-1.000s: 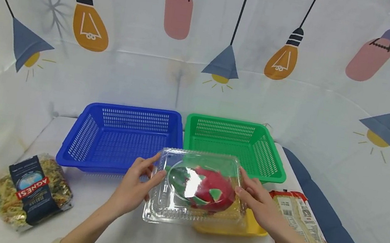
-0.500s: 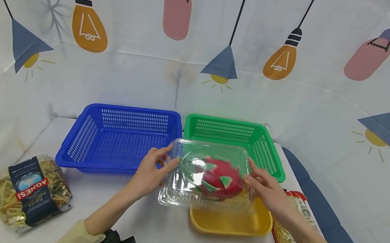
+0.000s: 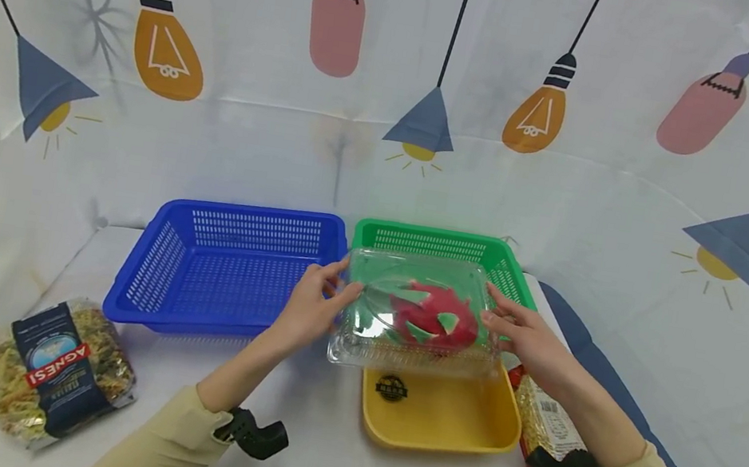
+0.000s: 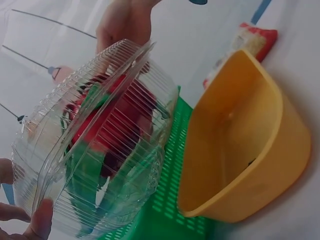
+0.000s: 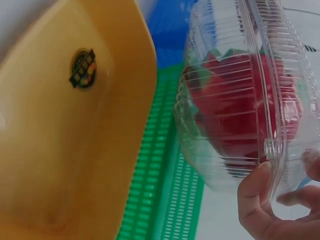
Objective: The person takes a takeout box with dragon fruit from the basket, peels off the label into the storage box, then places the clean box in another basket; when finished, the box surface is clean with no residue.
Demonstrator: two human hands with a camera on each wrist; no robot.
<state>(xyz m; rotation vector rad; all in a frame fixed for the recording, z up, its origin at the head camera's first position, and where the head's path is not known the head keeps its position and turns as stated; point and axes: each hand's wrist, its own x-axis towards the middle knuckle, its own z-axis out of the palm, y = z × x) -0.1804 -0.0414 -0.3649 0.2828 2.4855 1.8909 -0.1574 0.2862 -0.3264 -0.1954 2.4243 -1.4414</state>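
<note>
A clear plastic clamshell box (image 3: 365,345) with its lid closed is held up in the air by both hands. Inside lies a red dragon fruit (image 3: 431,315) with green scales. My left hand (image 3: 313,305) pinches the box's left edge between thumb and fingers; my right hand (image 3: 529,341) grips the right edge the same way, its thumb (image 5: 257,182) near the rim in the right wrist view. Below and behind the box is a green basket (image 3: 428,239), its front part hidden by the box. A yellow bin (image 3: 442,413) stands nearer, partly under the box.
A blue basket (image 3: 237,278) stands left of the green one. At the far left lies an Agnesi pasta bag (image 3: 63,373). A red and clear food packet (image 3: 553,422) lies right of the yellow bin, partly behind the right forearm. A patterned cloth (image 3: 236,140) hangs behind.
Both hands have carried the box with the dragon fruit away from the body and slightly right, toward the green basket. More of the yellow bin shows now, including its dark label.
</note>
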